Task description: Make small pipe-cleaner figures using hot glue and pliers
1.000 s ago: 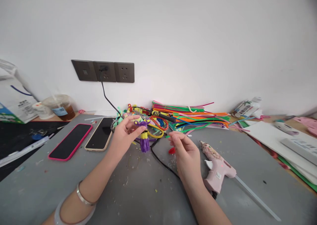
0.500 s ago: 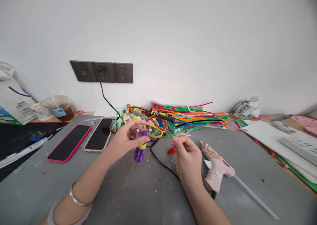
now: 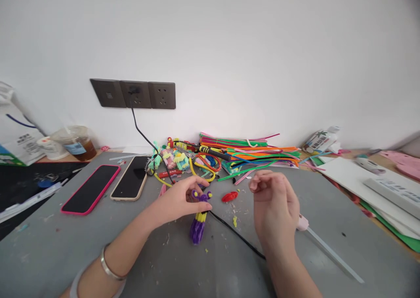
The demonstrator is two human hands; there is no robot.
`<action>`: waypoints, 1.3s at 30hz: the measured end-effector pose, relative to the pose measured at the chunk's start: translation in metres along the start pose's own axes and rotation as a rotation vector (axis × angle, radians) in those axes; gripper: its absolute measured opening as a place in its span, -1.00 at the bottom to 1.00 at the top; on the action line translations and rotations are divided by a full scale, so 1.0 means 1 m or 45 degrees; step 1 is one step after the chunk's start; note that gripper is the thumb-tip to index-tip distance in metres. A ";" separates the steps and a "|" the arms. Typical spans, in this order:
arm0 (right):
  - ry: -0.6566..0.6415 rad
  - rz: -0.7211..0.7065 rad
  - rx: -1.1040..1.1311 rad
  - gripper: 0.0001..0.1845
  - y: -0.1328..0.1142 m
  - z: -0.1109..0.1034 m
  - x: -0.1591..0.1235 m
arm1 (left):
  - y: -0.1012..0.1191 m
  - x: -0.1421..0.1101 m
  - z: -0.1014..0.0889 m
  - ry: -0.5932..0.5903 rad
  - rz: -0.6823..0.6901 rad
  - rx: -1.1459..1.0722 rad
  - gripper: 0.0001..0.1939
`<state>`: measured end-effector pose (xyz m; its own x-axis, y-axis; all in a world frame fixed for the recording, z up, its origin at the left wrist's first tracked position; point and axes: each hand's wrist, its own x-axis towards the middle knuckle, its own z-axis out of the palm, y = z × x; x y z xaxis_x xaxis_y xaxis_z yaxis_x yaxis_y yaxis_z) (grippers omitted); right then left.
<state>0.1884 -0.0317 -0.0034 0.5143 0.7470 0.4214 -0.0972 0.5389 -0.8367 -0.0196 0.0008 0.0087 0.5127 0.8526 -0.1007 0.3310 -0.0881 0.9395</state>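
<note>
My left hand [image 3: 183, 201] pinches a small purple and yellow pipe-cleaner figure [image 3: 197, 228] between thumb and fingers. The figure hangs upright, with curled yellow-tipped loops at its top and a bushy purple lower end. To the right, my right hand [image 3: 275, 201] is raised with its fingers curled together. Whatever those fingers may hold is hidden. Behind this hand lies a pink glue gun [image 3: 302, 222], mostly covered, with a clear glue stick [image 3: 334, 254] poking out of its back. A red fuzzy piece [image 3: 229, 196] rests between my hands.
Bundles of coloured pipe cleaners [image 3: 262, 153] lie along the wall, beside pliers [image 3: 215, 152] and several small fuzzy figures [image 3: 169, 158]. Two phones [image 3: 92, 188] lie left, near a drink cup [image 3: 77, 145]. A black cord [image 3: 236, 234] crosses the grey table. White sheets [image 3: 348, 180] are right.
My left hand has brought the figure a little right and nearer to me. My right hand has moved right, over the glue gun, uncovering the red piece.
</note>
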 end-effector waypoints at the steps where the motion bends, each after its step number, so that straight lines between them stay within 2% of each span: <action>1: -0.036 -0.002 -0.056 -0.72 -0.005 -0.004 -0.002 | -0.001 0.000 -0.001 0.012 -0.003 0.037 -0.53; 7: -0.379 0.010 -0.591 -0.76 -0.023 -0.025 -0.019 | -0.006 0.002 -0.007 0.110 0.041 0.165 -0.61; 12: -0.423 0.028 -0.686 -0.78 -0.020 -0.032 -0.031 | -0.009 0.004 -0.013 0.158 0.120 0.339 -0.67; 19: -0.473 0.031 -0.832 -0.78 -0.020 -0.057 -0.038 | -0.009 0.003 -0.045 0.692 0.236 0.565 -0.78; 21: -0.474 0.083 -0.903 -0.77 -0.024 -0.070 -0.036 | -0.009 0.005 -0.048 0.745 0.285 0.688 -0.83; 26: -0.469 0.295 -1.095 -0.57 -0.036 -0.109 -0.027 | -0.014 0.010 -0.037 0.666 0.373 0.902 -0.73; 29: -0.454 0.355 -1.197 -0.49 -0.043 -0.124 -0.026 | -0.019 0.012 -0.033 0.658 0.394 0.969 -0.62; 31: -0.436 0.335 -1.223 -0.46 -0.047 -0.127 -0.028 | -0.023 0.014 -0.031 0.646 0.403 1.047 -0.60; 33: -0.417 0.306 -1.223 -0.46 -0.047 -0.126 -0.030 | -0.027 0.015 -0.029 0.598 0.428 1.134 -0.67; 35: -0.414 0.307 -1.209 -0.49 -0.046 -0.124 -0.033 | -0.031 0.016 -0.026 0.518 0.451 1.206 -0.76; 39: -0.498 0.378 -1.162 -0.58 -0.040 -0.127 -0.036 | -0.038 0.017 -0.021 0.350 0.426 1.238 -0.75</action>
<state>0.2822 -0.1292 -0.0299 0.2465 0.9637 0.1024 0.5918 -0.0660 -0.8034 -0.0401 0.0292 -0.0220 0.5382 0.7854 0.3059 0.7593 -0.6093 0.2284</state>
